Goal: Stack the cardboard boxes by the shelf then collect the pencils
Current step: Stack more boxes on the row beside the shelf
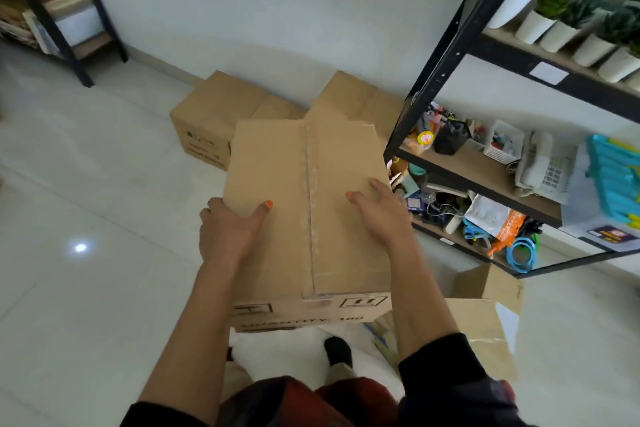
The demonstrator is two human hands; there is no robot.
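I carry a closed cardboard box (pixel 298 184) in front of me, lifted off the floor. My left hand (pixel 230 229) grips its left side with the thumb on top. My right hand (pixel 379 210) grips the right side, thumb also on the lid. Beyond it, two more cardboard boxes stand on the floor against the wall: one to the left (pixel 211 114), one to the right (pixel 356 97) beside the black shelf (pixel 446 55). A black pen holder (pixel 450 137) sits on the shelf's middle board; I cannot make out pencils.
An open cardboard box (pixel 485 322) lies on the floor at my right, close to my legs. The shelf holds white plant pots (pixel 554 31), a phone (pixel 543 170), a white basket (pixel 502 142) and cables low down. Another dark shelf (pixel 55 10) stands far left. Pale tiled floor (pixel 86 184) spreads to the left.
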